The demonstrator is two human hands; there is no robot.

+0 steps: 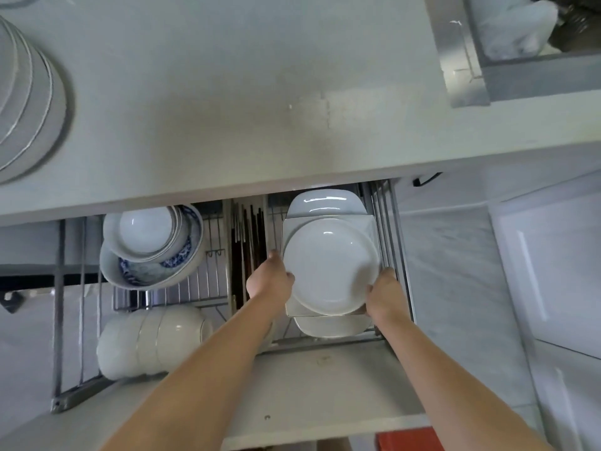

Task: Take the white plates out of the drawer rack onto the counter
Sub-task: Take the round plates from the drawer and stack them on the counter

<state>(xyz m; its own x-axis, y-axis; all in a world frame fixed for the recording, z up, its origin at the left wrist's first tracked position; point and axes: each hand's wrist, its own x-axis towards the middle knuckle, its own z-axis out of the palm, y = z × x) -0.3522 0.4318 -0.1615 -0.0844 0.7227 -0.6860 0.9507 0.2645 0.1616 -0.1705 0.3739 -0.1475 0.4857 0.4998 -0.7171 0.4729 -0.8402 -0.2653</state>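
Two bare forearms reaching down from the bottom edge into the open drawer rack (395,242). Left hand (270,281) closed on the left rim of a round white plate (331,268), thumb up along the edge, fingers tucked under and out of sight. Right hand (387,294) gripping the lower right rim of the same plate, fingers likewise hidden beneath. Under the round plate, a square white plate (369,224), possibly gripped together with it, though hard to tell from above. More white plates lying in the same right-hand compartment: one behind (325,200) near the counter edge, one in front (328,327) just below the hands. Just left of the left hand, a narrow slot of dark chopsticks (247,229). Further left, nested blue-patterned bowls (153,249) tilted in the wire rack, and a row of white bowls (149,340) lying on their sides nearer the drawer front. Above, the grey counter (227,92), with a stack of white plates (26,99) at its far left edge.
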